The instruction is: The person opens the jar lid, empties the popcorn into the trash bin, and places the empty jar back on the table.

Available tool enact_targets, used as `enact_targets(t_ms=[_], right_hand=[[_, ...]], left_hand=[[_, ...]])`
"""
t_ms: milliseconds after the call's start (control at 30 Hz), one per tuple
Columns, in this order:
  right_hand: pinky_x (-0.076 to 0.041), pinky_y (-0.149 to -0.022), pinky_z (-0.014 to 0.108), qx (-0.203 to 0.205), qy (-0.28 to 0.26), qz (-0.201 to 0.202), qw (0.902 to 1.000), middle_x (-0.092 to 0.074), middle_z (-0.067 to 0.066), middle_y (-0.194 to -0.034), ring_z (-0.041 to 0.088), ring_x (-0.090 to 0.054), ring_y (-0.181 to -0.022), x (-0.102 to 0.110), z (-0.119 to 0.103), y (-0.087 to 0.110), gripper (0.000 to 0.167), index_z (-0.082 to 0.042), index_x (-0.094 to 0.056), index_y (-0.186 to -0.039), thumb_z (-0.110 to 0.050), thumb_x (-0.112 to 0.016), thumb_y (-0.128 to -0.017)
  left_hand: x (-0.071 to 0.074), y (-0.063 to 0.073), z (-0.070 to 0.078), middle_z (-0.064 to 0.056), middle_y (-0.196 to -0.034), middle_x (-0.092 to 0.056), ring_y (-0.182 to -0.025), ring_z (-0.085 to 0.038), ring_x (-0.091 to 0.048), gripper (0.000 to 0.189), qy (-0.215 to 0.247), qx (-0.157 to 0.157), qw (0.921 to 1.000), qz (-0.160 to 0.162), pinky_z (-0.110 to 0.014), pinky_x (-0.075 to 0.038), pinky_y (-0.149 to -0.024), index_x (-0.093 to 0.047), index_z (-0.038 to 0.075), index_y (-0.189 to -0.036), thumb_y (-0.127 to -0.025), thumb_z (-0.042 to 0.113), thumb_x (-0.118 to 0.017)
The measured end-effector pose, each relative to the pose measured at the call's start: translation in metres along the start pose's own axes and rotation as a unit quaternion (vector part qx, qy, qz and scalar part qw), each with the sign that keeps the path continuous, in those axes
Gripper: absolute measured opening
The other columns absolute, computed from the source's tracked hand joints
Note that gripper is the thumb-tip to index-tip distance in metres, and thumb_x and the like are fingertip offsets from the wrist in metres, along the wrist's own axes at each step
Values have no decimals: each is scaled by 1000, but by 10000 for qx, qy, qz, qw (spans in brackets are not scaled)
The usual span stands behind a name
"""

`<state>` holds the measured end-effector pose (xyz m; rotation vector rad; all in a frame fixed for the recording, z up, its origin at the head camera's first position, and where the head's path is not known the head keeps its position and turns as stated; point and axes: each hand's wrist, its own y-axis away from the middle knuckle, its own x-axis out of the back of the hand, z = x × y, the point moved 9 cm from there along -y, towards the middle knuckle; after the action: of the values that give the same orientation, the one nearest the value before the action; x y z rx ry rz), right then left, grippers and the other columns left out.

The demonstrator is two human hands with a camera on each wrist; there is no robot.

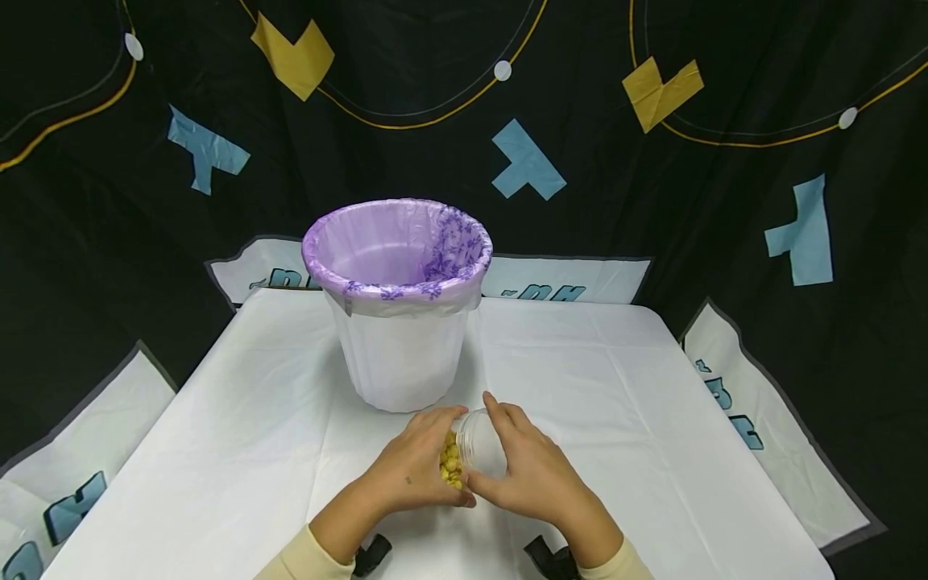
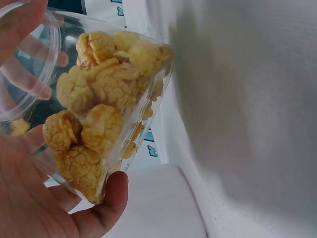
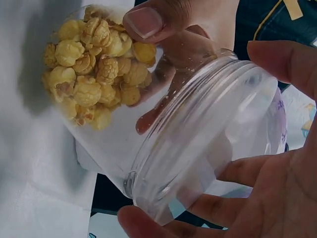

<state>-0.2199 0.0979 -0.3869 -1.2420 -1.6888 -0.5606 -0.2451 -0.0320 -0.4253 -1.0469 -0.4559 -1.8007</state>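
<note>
A clear plastic jar (image 2: pixel 114 84) holding caramel-coloured popcorn (image 3: pixel 94 69) lies tipped on its side above the table, its mouth toward the right. My left hand (image 1: pixel 413 463) grips the jar body, thumb and fingers round the wall. Round the clear lid (image 3: pixel 190 139) at the mouth, my right hand (image 1: pixel 532 467) curls its fingers and thumb. The lid sits right against the jar's threaded neck. In the head view the left hand covers much of the jar. The popcorn has settled toward the jar's base.
Just beyond the hands stands a white bin (image 1: pixel 406 354) with a purple patterned liner (image 1: pixel 326 270) folded over its rim. A white cloth covers the table (image 1: pixel 616 403). Black fabric (image 1: pixel 406 161) with tape pieces and yellow cords hangs behind.
</note>
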Motion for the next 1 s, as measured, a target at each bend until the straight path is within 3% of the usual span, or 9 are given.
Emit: enact_targets(t_ms=[167,533,767,1000], right_hand=[[-54,-88,53,-33,103,49,9999,-49,6,-145,28,-60,-118,4,1,1,93,-22,-28,-158,-59,-68,-83],[-47,-97,62,-508,59,429,9978,-45,11,-151,36,-53,-130,25,16,0,92,-23,-30,-158,-66,-65,-84],[-48,-96,62,-696,374,615,9950,-43,14,-153,36,-49,-134,39,39,-3,94,-16,-30,-157,-68,-62,-85],[-51,-87,66,-1034,911,744,9877,-43,21,-151,43,-51,-130,46,66,-3,96,-11,-33,-156,-68,-63,-84]], left_hand=[[1,0,0,1,-148,-46,-137,-24,-41,116,22,1,10000,30,-51,-45,-105,-39,18,-150,-54,53,-94],[2,1,1,1,-147,-47,-136,-23,-42,116,-61,-33,9999,99,-49,-45,-105,-40,18,-149,-53,53,-94],[2,1,1,3,-146,-47,-135,-21,-42,117,-55,-27,9999,131,-49,-46,-103,-40,18,-148,-51,56,-94],[1,3,-1,2,-147,-47,-135,-23,-42,117,-32,44,9999,109,-51,-45,-104,-40,19,-148,-50,53,-95]])
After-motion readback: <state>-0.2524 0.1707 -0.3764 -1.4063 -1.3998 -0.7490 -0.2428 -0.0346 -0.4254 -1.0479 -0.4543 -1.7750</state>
